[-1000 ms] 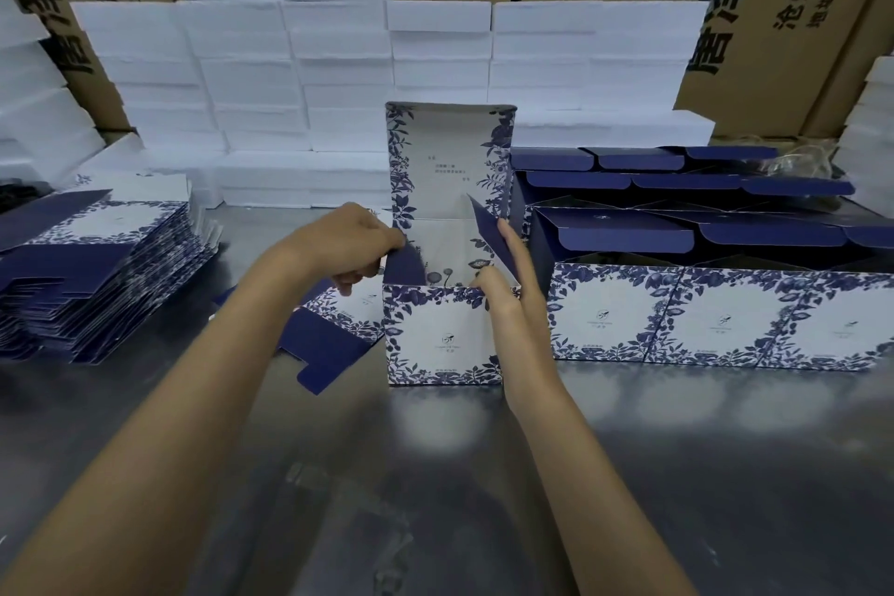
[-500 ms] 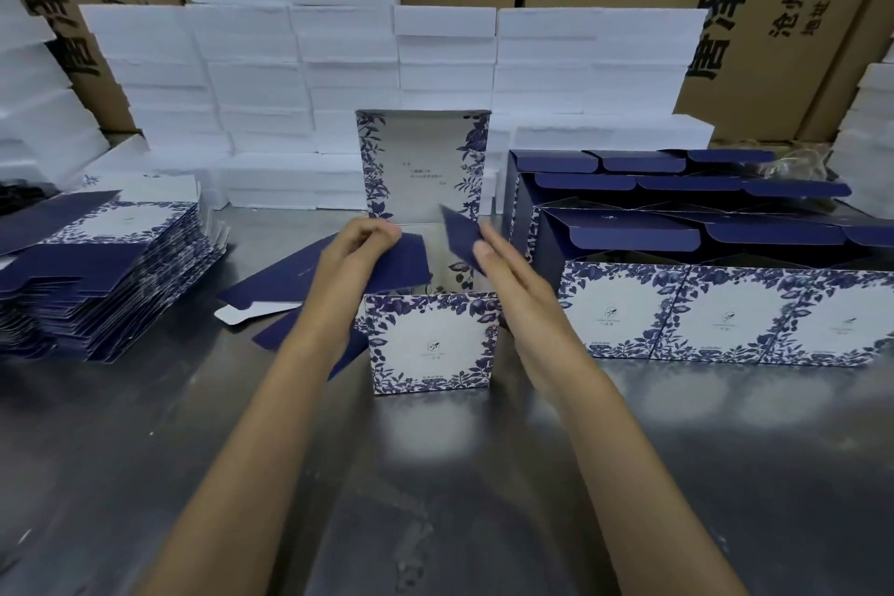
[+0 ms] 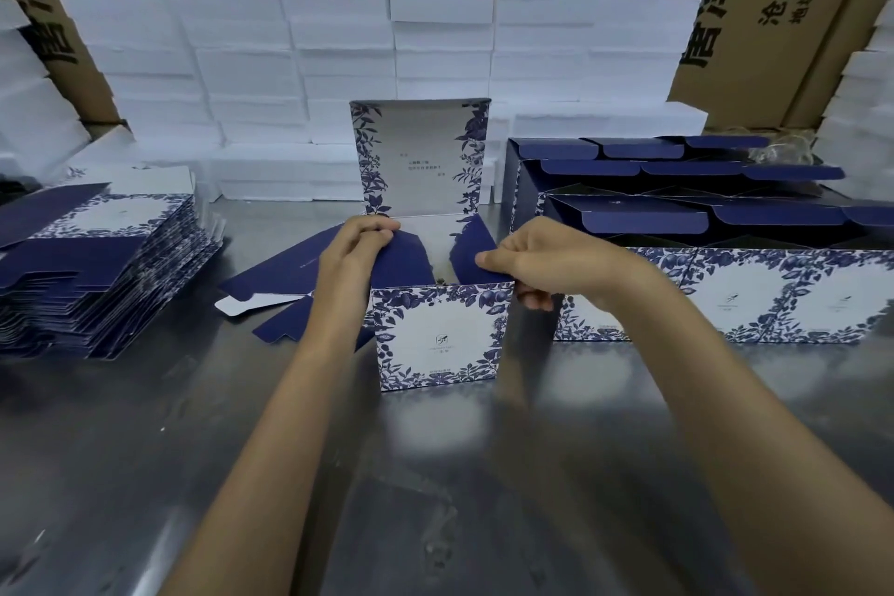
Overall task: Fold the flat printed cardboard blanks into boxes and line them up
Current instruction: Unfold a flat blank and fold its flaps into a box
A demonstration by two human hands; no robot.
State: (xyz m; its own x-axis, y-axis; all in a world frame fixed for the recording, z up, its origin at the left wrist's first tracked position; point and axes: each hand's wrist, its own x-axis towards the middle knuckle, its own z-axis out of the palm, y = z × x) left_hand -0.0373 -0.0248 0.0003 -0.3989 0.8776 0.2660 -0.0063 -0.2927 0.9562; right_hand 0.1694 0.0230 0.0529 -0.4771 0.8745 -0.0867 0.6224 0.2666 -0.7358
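Both hands work the side flaps of a half-made box.

The box stands upright on the steel table, lid panel raised at the back, its printed front facing the person, just left of the row of finished boxes. The left hand curls its fingers over the left flap, and the right hand pinches the right flap between thumb and fingers; holding both at once probably lets them fold inward together before the lid comes down. A loose blank lies flat behind the left hand, and the stack of blanks sits well to the left, within reach for the next one. White foam blocks are piled at the back.
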